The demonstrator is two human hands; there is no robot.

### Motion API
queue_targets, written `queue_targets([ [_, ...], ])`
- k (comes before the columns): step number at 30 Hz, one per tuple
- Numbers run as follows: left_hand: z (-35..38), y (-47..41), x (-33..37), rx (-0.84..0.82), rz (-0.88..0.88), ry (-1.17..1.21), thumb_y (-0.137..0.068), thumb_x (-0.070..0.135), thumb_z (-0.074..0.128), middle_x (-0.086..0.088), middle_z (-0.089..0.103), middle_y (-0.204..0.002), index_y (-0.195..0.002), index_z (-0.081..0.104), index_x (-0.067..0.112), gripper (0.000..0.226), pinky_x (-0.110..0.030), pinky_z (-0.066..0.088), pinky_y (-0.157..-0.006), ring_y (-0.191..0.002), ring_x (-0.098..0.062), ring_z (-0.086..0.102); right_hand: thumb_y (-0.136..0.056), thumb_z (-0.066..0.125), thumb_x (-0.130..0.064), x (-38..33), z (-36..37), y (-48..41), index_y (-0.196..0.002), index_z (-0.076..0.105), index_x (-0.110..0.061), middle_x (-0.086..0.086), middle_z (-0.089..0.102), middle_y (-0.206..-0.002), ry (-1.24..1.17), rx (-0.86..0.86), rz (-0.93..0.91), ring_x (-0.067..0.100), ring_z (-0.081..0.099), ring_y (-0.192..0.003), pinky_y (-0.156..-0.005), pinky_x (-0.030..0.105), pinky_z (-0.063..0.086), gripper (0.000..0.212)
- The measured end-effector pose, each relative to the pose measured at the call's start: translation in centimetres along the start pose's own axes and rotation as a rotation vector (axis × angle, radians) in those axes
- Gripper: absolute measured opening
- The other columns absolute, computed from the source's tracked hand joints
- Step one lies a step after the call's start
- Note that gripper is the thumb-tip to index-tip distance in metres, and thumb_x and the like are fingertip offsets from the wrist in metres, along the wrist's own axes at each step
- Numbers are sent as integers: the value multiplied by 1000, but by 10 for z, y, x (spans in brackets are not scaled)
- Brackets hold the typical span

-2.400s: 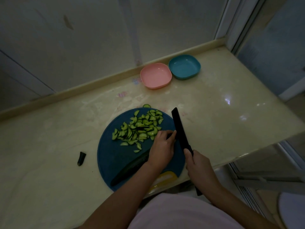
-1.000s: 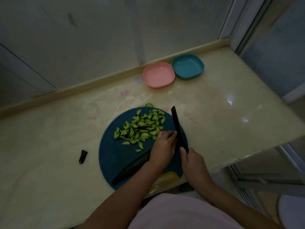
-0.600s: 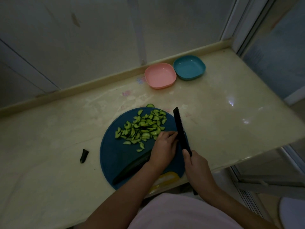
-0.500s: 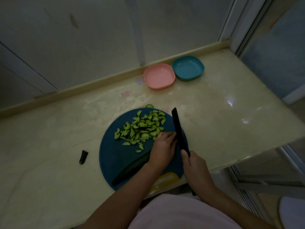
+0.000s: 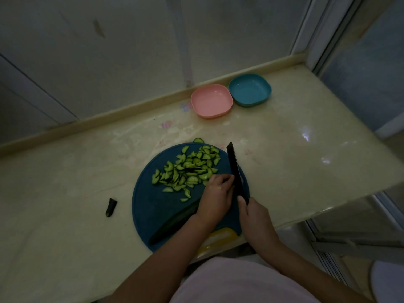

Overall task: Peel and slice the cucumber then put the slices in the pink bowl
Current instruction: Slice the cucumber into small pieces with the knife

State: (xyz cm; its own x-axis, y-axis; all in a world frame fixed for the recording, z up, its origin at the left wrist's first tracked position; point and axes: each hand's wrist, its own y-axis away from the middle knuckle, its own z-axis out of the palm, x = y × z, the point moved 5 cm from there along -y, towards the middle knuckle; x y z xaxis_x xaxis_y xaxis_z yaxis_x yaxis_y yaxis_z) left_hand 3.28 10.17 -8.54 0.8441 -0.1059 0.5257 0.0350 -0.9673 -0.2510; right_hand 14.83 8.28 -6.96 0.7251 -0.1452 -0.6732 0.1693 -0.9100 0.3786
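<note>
Slices (image 5: 188, 169) heap on the board (image 5: 153, 206); left hand (image 5: 215, 193) holds the uncut cucumber (image 5: 175, 221), right hand (image 5: 254, 217) grips the knife (image 5: 235, 169); pink bowl (image 5: 211, 100) has none yet.

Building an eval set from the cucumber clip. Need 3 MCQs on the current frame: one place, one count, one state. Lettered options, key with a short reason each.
1. Where does the pile of cucumber slices lie?
A. in a bowl
B. on the round cutting board
C. on the floor

2. How many bowls stand by the back wall?
A. one
B. three
C. two

3. What is the right hand doing?
A. gripping the knife
B. resting flat on the counter
C. holding a bowl

Key:
1 B: the green pieces are heaped on the dark blue board.
2 C: a pink bowl and a blue bowl sit side by side, both empty.
3 A: its fingers wrap the handle, with the blade over the board beside the left hand, which holds the cucumber.
</note>
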Motion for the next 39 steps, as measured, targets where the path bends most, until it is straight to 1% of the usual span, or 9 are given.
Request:
queue_targets([
  [4,-3,0,0,-21,21,5,-80,4,55,-15,65,-100,-113,64,-2,35,-31,51,-77,-90,-31,59,-100,30,-36,0,1,-3,-81,49,-8,0,49,-70,-30,2,-5,17,51,-68,-57,30,36,39],
  [10,-4,0,1,-4,18,13,-79,5,58,-13,67,-96,-108,67,-1,31,-29,51,-73,-86,-30,61,-100,30,-37,4,-3,5,-68,41,-17,0,49,-67,-35,-4,-26,7,44,-58,-48,16,29,39],
  [15,-4,0,1,15,14,-16,-80,8,60,-13,68,-94,-105,68,-2,29,-31,48,-75,-84,-28,62,-99,30,-38,2,-7,10,-70,44,-15,2,52,-69,-65,-1,-20,8,46,-60,-50,22,31,39],
  [19,-3,0,0,30,-1,-10,-80,6,60,-15,68,-94,-104,67,-4,28,-25,41,-79,-83,-30,62,-99,30,-39,-1,-9,11,-74,47,-13,1,53,-69,-58,-5,-28,9,47,-61,-55,29,30,39],
  [23,-3,1,0,39,-3,-7,-79,6,60,-15,68,-92,-102,68,-4,27,-25,40,-80,-83,-29,62,-99,30,-39,1,-7,10,-73,45,-15,-1,50,-69,-48,-8,-17,5,45,-61,-52,29,27,38],
  [25,-3,1,0,50,-5,4,-78,5,61,-14,69,-92,-100,69,-3,26,-25,40,-80,-82,-29,62,-99,30,-39,1,-6,9,-69,42,-18,-1,49,-67,-41,-7,-21,5,44,-59,-48,22,28,38],
  [31,-2,1,-2,67,-10,23,-76,6,64,-15,70,-91,-96,70,-3,23,-24,41,-83,-83,-27,63,-99,29,-38,4,1,2,-68,40,-18,-1,48,-66,-41,-35,-6,6,43,-58,-47,16,27,39],
  [34,-3,1,-1,74,-24,42,-77,6,63,-14,70,-92,-98,70,-2,23,-22,41,-82,-87,-22,58,-99,30,-38,7,4,1,-68,41,-18,-1,47,-64,-49,-16,-16,6,42,-56,-48,17,28,39],
  [39,-4,2,0,38,-31,40,-79,6,61,-13,69,-94,-102,69,-1,25,-21,40,-80,-86,-26,60,-99,31,-38,8,1,5,-68,43,-17,1,50,-66,-78,-17,-20,9,45,-57,-49,20,29,39],
])
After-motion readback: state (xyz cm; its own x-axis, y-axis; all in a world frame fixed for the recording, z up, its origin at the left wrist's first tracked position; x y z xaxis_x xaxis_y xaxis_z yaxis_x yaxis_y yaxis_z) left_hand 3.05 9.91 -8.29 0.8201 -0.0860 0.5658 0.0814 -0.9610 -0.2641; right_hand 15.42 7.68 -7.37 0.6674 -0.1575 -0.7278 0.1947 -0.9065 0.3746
